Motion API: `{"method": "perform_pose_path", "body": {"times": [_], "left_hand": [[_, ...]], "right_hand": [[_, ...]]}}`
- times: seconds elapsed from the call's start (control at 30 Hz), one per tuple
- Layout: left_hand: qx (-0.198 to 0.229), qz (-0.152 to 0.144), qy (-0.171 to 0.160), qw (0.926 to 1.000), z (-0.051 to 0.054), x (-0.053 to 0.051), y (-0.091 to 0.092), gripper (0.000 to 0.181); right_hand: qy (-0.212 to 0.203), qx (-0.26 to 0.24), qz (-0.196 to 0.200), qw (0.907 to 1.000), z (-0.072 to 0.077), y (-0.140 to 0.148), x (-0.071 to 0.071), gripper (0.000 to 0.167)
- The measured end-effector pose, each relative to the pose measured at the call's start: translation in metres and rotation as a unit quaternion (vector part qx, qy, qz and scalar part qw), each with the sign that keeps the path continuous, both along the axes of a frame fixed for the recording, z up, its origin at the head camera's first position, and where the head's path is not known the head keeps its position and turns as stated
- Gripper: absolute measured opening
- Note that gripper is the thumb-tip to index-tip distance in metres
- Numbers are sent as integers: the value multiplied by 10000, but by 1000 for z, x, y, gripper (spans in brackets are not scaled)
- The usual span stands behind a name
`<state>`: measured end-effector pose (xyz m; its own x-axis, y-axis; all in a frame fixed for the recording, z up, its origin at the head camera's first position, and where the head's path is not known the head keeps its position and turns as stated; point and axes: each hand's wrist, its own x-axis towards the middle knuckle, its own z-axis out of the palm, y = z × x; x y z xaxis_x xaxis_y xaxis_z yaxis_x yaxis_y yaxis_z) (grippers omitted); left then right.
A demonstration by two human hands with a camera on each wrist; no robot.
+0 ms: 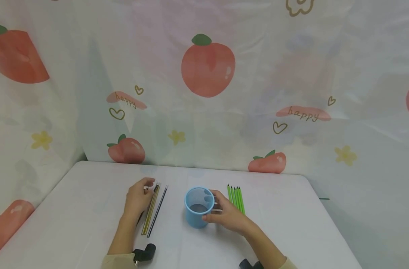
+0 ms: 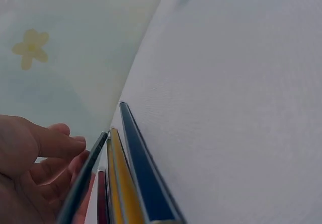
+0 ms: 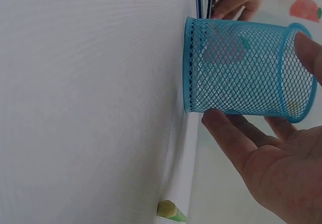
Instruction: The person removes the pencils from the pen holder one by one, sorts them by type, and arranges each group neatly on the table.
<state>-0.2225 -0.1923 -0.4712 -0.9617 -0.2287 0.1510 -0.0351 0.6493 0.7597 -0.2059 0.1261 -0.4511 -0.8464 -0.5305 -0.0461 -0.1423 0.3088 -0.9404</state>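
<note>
A light-blue mesh pen holder (image 1: 197, 219) stands upright in the middle of the white table, nothing visible inside it. My right hand (image 1: 228, 216) holds it from the right, thumb at the rim and fingers along its side, as the right wrist view shows on the mesh (image 3: 236, 68). My left hand (image 1: 138, 198) hovers by several pencils at the left, fingers loosely bent. In the left wrist view, a dark pencil (image 2: 86, 176) slants in front of these fingers; whether they touch it is unclear. Beside it lie yellow pencils (image 2: 123, 178) and a dark blue pencil (image 2: 146, 168).
Several green pencils (image 1: 236, 198) lie right of the pen holder, partly behind my right hand. The white table (image 1: 73, 209) meets a printed curtain (image 1: 204, 142) at its back edge. Black wrist-camera mounts (image 1: 145, 252) show at the bottom.
</note>
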Motion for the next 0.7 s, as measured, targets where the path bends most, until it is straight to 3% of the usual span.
{"method": "perform_pose_path", "body": {"times": [0.33,0.5,0.6,0.7], "left_hand": [[57,-96,-30,9999,5,0,5,36],[264,-230,160,9993,17,1,3,36],[575,-488,482,9960,29,5,6,35],[886,-1043,754,9877,41,15,11,32]], "right_hand": [[-37,-23,-50,10000,1,3,2,78],[-22,-47,-71,10000,2,4,1,78],[64,-31,6,10000,2,4,0,80],[76,29,182,9998,4,6,-1,83]]}}
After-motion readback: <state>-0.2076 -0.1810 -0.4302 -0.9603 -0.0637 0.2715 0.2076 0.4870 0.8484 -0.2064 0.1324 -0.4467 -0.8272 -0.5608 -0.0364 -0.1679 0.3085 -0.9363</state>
